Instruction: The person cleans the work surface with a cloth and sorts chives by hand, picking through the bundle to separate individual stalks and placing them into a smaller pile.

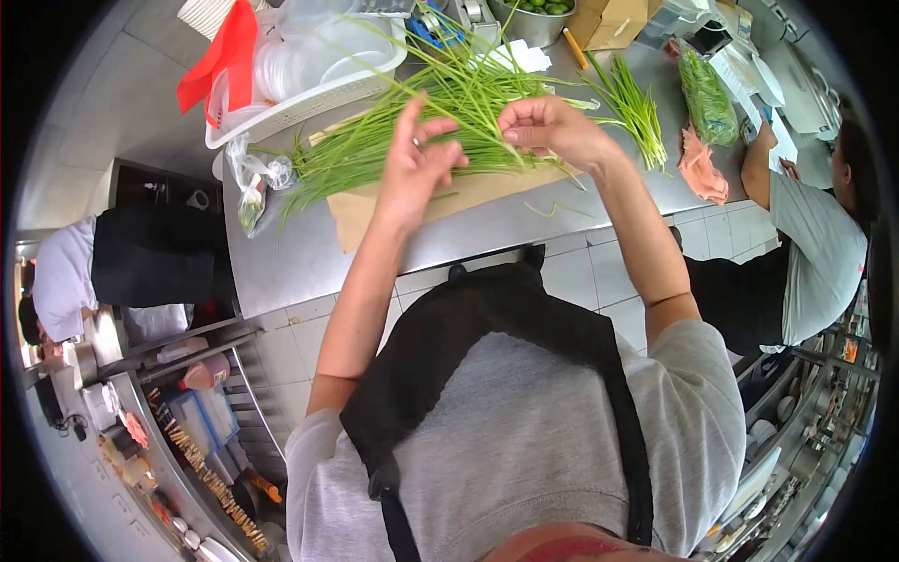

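Long thin green stalks lie in a large loose pile on brown paper on the steel table. Over the pile's left part, my left hand is raised with its fingers apart and nothing in it; a ring shows on one finger. My right hand is closed in a pinch on a few green stalks at the pile's right part. A smaller bunch of green stalks lies to the right of my right hand.
A white basket with plastic containers and a red cloth stands back left. A plastic bag lies left, a bagged green vegetable and pink cloth right. One person stands right, another bends at far left.
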Motion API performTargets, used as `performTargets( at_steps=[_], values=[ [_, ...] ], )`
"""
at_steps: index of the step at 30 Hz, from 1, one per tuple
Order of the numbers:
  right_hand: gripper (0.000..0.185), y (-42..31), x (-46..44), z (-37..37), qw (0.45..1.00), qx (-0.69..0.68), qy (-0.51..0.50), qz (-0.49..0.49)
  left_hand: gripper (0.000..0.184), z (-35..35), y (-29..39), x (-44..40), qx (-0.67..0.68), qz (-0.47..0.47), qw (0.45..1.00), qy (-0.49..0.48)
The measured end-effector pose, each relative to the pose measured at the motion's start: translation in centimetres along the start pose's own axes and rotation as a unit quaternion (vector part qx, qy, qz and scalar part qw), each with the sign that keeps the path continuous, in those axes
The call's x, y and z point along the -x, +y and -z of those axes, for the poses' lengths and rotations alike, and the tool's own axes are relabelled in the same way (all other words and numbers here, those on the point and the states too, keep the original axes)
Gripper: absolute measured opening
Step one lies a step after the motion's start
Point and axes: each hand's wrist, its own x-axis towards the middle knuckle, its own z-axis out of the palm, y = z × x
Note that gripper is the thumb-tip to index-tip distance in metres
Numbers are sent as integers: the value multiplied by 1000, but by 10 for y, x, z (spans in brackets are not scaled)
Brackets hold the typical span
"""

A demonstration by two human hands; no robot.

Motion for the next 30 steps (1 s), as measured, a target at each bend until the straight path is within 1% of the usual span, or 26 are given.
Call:
performTargets(
  at_steps=[1, 2, 3, 4, 6, 7, 8, 10, 11, 13, 14, 15, 16, 17, 18, 19, 20, 21, 22, 23, 24, 25, 26, 28, 29, 30],
  values=[
    [6, 0, -2, -3, 1000, -24, -2, -19, 52, 2, 5, -10, 41, -43, 998, 13],
    [6, -2, -4, -6, 1000, -23, -1, -18, 55, 3, 10, -18, 81, -86, 993, 26],
    [7, -3, -6, -10, 1000, -8, -1, -18, 42, 4, 15, -22, 84, -75, 993, 33],
    [8, -5, -8, -13, 1000, 8, -2, -17, 42, 7, 14, -26, 84, -77, 993, 33],
    [7, -5, -13, -17, 1000, 4, 13, -16, 22, 12, 13, -30, 4, -7, 1000, -4],
    [7, -4, -16, -19, 999, 1, 29, -17, 9, 8, 11, -29, 46, -23, 998, 22],
    [7, 2, -19, -20, 1000, 0, 27, -15, 9, 7, 9, -29, 45, -24, 998, 24],
    [12, 19, -28, -21, 990, 61, 75, 98, 8, 7, 2, -30, 60, -10, 996, 69],
    [12, 22, -30, -21, 990, 61, 74, 99, 8, 7, 0, -29, 60, -10, 996, 70],
    [10, 26, -31, -19, 970, 146, 184, 61, 8, 8, -5, -26, 72, -26, 987, 144],
    [10, 25, -30, -16, 970, 146, 183, 61, 8, 13, -7, -26, 72, -26, 986, 145],
    [9, 23, -28, -11, 922, 296, 242, 50, 8, 24, -7, -27, 99, -43, 980, 167],
    [10, 21, -25, -7, 848, 438, 295, 39, 8, 34, -6, -27, 126, -60, 972, 188],
    [10, 20, -23, -4, 848, 438, 295, 39, 9, 42, -2, -26, 125, -51, 974, 184],
    [10, 18, -19, -2, 838, 474, 270, -16, 9, 46, 1, -26, 125, -52, 973, 185],
    [11, 18, -18, -1, 824, 508, 243, -71, 9, 49, 5, -25, 111, -36, 979, 166],
    [11, 18, -20, -3, 824, 508, 241, -70, 9, 51, 7, -25, 97, -19, 984, 147],
    [11, 19, -23, -6, 853, 465, 233, 35, 9, 50, 8, -25, 96, -19, 984, 149],
    [11, 19, -26, -10, 871, 416, 222, 139, 9, 48, 8, -27, 94, -10, 989, 117],
    [11, 17, -31, -16, 871, 415, 223, 138, 9, 45, 8, -28, 91, -2, 992, 85],
    [12, 14, -37, -25, 960, 215, 141, 106, 9, 43, 9, -28, 91, -1, 992, 83],
    [13, 12, -40, -29, 996, 3, 53, 70, 9, 41, 9, -29, 87, -2, 995, 51],
    [13, 8, -39, -30, 996, 3, 55, 71, 9, 38, 10, -29, 82, -4, 996, 19],
    [13, 0, -37, -31, 993, -101, -28, -61, 9, 32, 15, -29, 86, -12, 996, 31],
    [13, 2, -39, -31, 993, -100, -28, -61, 10, 31, 17, -28, 91, -19, 995, 45],
    [11, 6, -40, -32, 994, -102, 2, -46, 10, 31, 14, -28, 92, -19, 994, 47]
  ],
)
